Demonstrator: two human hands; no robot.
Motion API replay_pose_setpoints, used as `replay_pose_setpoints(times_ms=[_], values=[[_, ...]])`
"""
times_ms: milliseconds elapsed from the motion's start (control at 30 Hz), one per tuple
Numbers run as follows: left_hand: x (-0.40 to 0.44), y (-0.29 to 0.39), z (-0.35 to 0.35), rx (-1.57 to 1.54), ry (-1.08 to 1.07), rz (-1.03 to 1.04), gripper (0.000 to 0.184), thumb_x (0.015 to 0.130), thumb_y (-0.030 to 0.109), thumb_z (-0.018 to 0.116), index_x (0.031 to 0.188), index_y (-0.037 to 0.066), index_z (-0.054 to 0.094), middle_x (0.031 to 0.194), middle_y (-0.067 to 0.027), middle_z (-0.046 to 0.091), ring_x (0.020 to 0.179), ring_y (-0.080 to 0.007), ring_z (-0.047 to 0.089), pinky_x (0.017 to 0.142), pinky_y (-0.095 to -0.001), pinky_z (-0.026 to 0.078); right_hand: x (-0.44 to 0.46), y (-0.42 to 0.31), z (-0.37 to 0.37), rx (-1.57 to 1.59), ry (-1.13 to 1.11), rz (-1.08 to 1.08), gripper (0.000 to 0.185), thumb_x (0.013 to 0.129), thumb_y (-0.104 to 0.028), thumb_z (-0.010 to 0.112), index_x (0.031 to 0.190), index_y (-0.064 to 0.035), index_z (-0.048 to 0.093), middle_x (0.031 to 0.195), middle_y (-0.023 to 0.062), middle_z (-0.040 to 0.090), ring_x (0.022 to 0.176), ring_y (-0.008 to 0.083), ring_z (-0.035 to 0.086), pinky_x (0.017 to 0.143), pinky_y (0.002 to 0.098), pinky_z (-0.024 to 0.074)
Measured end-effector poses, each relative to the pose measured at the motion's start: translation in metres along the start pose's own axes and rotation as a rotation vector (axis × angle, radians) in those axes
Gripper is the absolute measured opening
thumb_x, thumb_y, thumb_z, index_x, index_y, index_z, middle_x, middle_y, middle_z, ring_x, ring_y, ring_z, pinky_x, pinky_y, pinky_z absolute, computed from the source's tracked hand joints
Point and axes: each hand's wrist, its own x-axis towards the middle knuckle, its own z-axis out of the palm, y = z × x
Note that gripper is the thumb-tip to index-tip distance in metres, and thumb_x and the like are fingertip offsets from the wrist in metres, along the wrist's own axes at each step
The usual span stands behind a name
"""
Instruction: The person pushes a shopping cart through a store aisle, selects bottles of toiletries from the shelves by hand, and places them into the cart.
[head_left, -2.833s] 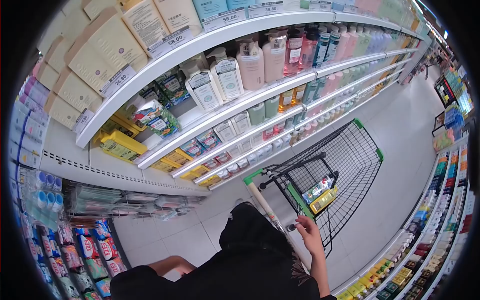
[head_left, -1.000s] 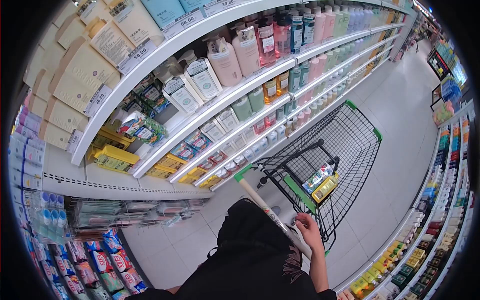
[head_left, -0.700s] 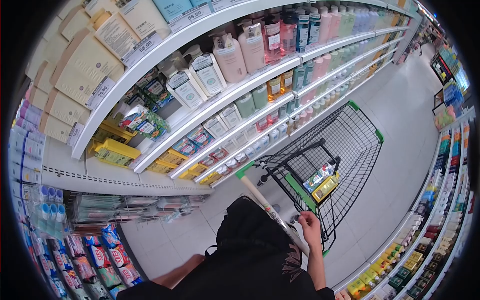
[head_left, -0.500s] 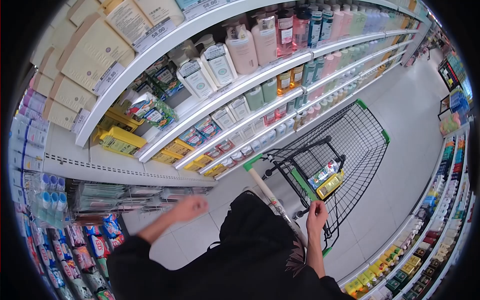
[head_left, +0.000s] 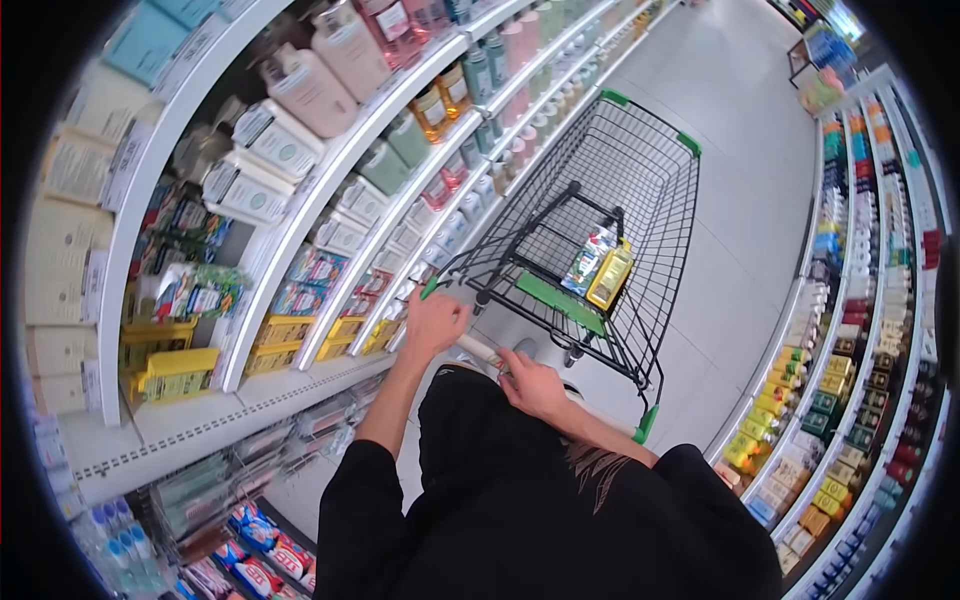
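Pale floor tiles (head_left: 735, 110) stretch ahead of your hands, with a stocked shelf unit (head_left: 190, 428) to your left hand's left and rows of packaged goods (head_left: 770, 410) off to your right hand's right. Your left hand (head_left: 437, 322) is curled round the handle (head_left: 478, 348) of the shopping cart (head_left: 558, 300), close to one green end; your right hand (head_left: 533, 385) clasps it farther right. Ahead of your right hand, inside the cart, a multicoloured pack (head_left: 588, 258) lies beside a yellow pack (head_left: 609, 277).

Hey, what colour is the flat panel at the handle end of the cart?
Green; the panel shows best in the head view.
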Motion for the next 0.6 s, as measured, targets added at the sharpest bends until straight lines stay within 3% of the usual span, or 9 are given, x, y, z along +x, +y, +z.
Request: replay_pose_setpoints(times_ms=[67, 200, 267, 600], values=[[-0.001, 0.004, 0.004, -0.065, 0.115, -0.048, 0.033, 0.091, 0.035, 0.059, 0.076, 0.009, 0.072, 0.079, -0.0067, 0.071, 0.089, -0.0264, 0.065, 0.102, -0.0481, 0.032, 0.001, 0.008, 0.004, -0.057, -0.154, 0.092, 0.038, 0.086, -0.026, 0.065, 0.117, -0.0077, 0.053, 0.088, 0.0173, 0.067, 0.073, 0.0395, 0.068, 0.063, 0.0501, 0.0545], [-0.001, 0.022, 0.010, -0.083, 0.159, -0.075, 0.032, 0.090, 0.035, 0.059, 0.076, 0.009, 0.071, 0.076, -0.0061, 0.070, 0.080, -0.0257, 0.066, 0.098, -0.0459, 0.033, -0.016, 0.033, 0.001, -0.168, -0.230, 0.213, 0.031, 0.085, -0.028, 0.065, 0.106, -0.0071, 0.057, 0.079, 0.0173, 0.068, 0.072, 0.0392, 0.068, 0.064, 0.0505, 0.0537], [0.002, 0.035, 0.011, -0.176, 0.203, -0.246, 0.027, 0.088, 0.028, 0.060, 0.072, 0.007, 0.069, 0.074, -0.0098, 0.069, 0.076, -0.0291, 0.064, 0.096, -0.0444, 0.034, -0.023, 0.029, -0.011, -0.186, -0.280, 0.286, 0.029, 0.081, -0.030, 0.067, 0.097, -0.0065, 0.062, 0.075, 0.0167, 0.069, 0.073, 0.0381, 0.068, 0.064, 0.0502, 0.0541], [0.016, 0.029, 0.015, -0.123, 0.235, -0.278, 0.018, 0.084, 0.020, 0.058, 0.074, 0.009, 0.066, 0.074, -0.0101, 0.069, 0.074, -0.0282, 0.065, 0.091, -0.0431, 0.036, -0.010, 0.026, -0.022, -0.140, -0.235, 0.239, 0.026, 0.080, -0.031, 0.068, 0.089, -0.0071, 0.064, 0.073, 0.0164, 0.068, 0.071, 0.0385, 0.067, 0.067, 0.0500, 0.0538]])
